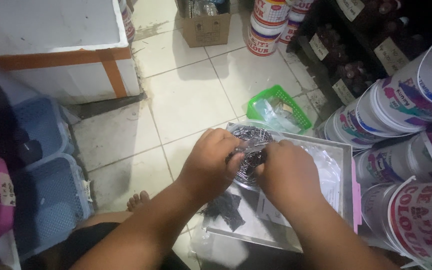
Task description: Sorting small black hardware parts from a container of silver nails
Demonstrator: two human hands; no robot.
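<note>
Fingers of both hands meet over a clear plastic bag (256,150) stuffed with small shiny metal pins or clips; kind too small to tell. Left hand (210,162) curls closed on the bag's near-left side, fingers pinching the plastic at its top. Right hand (288,172) is closed on the right side, fingertips tucked under and hidden, so the exact grip point there cannot be told. Bag sits low over a shallow metal tray (346,165) on the tiled floor (186,95), partly resting on it by the look. Judgement: the load is dense and heavy for its bulk, loose inside thin slippery film, pointed ends likely to pierce it; best held under the belly with 1 hand and at the gathered neck with the other, not by a single corner. On the tray, near the left wrist, lies a dark crumpled clump (223,210), beside some clear wrappers and paper. Past the tray stands a green plastic basket (278,107). To the right, stacked white paint tubs (406,100); to the left, blue crates (46,175) and a white taped box (61,45). A bare foot (137,200) shows by the left forearm.
</note>
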